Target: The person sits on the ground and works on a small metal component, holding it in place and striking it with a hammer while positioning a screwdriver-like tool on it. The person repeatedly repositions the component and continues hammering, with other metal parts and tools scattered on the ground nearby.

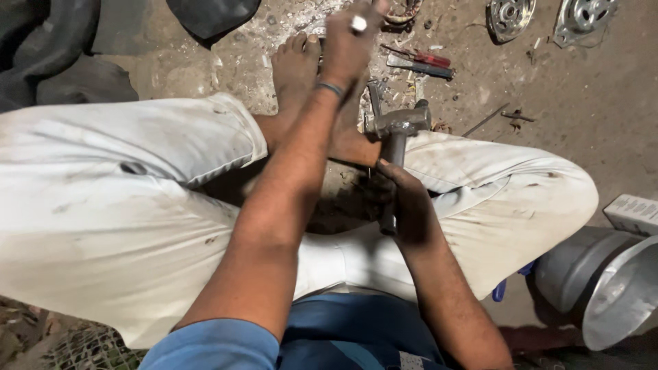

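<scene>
I sit cross-legged on a dirt floor in stained white trousers [123,205]. My right hand [406,202] grips the handle of a steel hammer [399,127], whose head points up above my right shin. My left hand [348,42], wearing a ring and a wrist band, reaches forward past my bare foot [295,65]. It is blurred, with its fingers curled downward. What lies under them is hidden.
A red-handled screwdriver [423,57] and a dark flat tool lie ahead. Two round metal housings [510,14] [584,14] sit at the top right, with a thin rod [485,120] near my knee. Shiny metal pots [606,284] and a small box [634,214] stand at my right. Black rubber [41,55] is heaped at the top left.
</scene>
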{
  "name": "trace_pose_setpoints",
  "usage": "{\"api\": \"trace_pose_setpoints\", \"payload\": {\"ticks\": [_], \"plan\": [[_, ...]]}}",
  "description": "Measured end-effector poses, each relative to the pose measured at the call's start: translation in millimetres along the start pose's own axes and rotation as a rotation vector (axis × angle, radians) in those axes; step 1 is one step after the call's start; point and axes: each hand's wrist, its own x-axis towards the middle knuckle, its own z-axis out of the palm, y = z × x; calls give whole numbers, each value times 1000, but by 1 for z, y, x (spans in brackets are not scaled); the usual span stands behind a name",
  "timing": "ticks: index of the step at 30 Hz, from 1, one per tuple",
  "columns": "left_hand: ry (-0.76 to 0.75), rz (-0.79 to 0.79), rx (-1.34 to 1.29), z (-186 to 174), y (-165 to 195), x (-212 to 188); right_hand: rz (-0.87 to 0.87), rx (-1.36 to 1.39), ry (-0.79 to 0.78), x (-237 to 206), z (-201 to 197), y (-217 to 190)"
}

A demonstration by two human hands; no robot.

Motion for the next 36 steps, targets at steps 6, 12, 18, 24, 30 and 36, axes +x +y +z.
{"api": "trace_pose_setpoints", "payload": {"ticks": [6,12,18,24,30,36], "plan": [[107,-149,-399,-30,-37,15,-11,-5,37,-10,7,8],[91,-88,-534,-47,-26,15,-39,-112,120,-21,19,2],[42,-110,-57,-57,3,3,-70,-147,137,-27,28,3],[-9,295,-109,-46,7,12,-51,-140,58,-20,19,3],[-124,235,30,-36,13,12,-105,-213,119,-19,23,6],[-166,121,123,-40,25,18,-337,-442,133,-25,26,-1]]}}
